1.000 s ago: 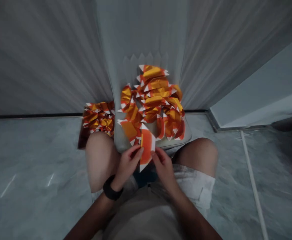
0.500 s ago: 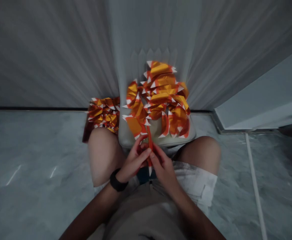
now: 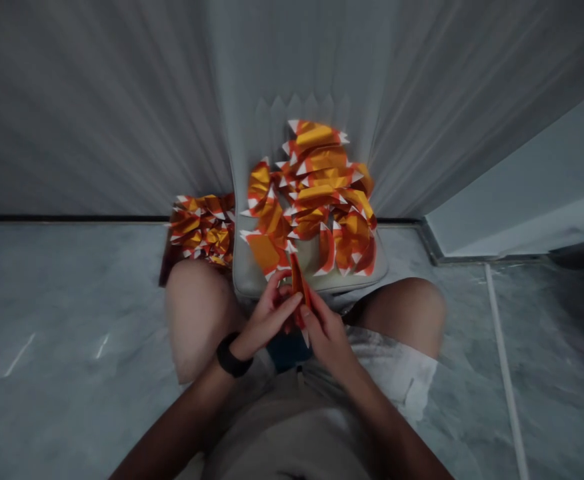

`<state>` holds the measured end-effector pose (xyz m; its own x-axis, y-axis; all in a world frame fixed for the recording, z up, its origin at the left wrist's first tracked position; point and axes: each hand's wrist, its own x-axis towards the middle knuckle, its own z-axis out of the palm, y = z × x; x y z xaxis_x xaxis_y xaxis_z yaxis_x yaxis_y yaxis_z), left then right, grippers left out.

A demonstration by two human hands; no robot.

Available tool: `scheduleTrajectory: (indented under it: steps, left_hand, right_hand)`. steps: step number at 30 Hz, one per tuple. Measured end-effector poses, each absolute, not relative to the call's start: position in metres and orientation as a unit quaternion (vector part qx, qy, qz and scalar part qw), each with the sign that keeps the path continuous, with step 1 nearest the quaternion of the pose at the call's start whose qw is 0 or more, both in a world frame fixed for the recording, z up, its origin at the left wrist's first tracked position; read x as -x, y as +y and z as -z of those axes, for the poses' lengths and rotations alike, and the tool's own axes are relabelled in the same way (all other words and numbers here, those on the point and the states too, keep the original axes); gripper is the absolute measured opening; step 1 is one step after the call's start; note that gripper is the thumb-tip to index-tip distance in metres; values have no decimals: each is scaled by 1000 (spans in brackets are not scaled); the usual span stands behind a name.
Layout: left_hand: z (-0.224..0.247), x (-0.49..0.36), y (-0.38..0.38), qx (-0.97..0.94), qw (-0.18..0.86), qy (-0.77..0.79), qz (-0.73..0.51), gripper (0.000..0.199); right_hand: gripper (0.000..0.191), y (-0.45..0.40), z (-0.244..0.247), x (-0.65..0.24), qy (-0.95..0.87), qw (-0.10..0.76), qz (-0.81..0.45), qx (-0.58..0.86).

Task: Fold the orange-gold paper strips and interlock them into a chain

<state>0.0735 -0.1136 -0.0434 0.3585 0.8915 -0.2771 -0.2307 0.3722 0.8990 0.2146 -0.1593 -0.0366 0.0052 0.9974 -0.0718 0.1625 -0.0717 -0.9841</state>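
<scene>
Grey pleated curtain (image 3: 97, 100) falls to a marble floor (image 3: 72, 320), and a pale cushion (image 3: 252, 287) lies against it between your knees. Just in front of that cushion, your left hand (image 3: 267, 320), with a black band (image 3: 231, 355) at its wrist, and your right hand (image 3: 328, 340) are nearly closed, fingers curled, pinching a folded orange-and-white paper piece (image 3: 299, 287) between them. It should feel light, thin and crisp, and crease easily, so take it lightly by its folded edges. More foil-faced folded pieces (image 3: 312, 193) lie heaped on the cushion, and another heap (image 3: 202, 230) sits left of it.
</scene>
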Motion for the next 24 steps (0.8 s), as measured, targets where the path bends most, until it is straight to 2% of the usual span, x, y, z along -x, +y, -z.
scheduleTrajectory:
  steps: [4,6,9,12,15,18,24]
  left_hand:
    - [46,-75,-98,-472,664,439,-379,33]
    - [44,-73,-86,-542,611,449,-362,25]
    - [38,-70,-65,-635,532,442,-345,19]
    - [29,-70,-43,-659,502,442,-344,21]
    - [18,-74,-23,-638,505,451,-368,21]
    - [11,-77,-9,-599,536,450,-389,23]
    - [16,-73,-7,-536,628,440,-353,30]
  right_hand:
    - [51,-139,36,-218,-548,423,-447,566]
    - [49,-124,33,-220,-555,418,-428,578]
    - [43,-102,25,-223,-578,426,-380,583]
    - [37,-79,16,-229,-612,408,-337,588]
    - [40,-58,7,-237,-624,381,-309,608]
    - [43,-42,1,-246,-619,390,-289,617]
    - [44,-42,6,-255,-594,395,-341,612]
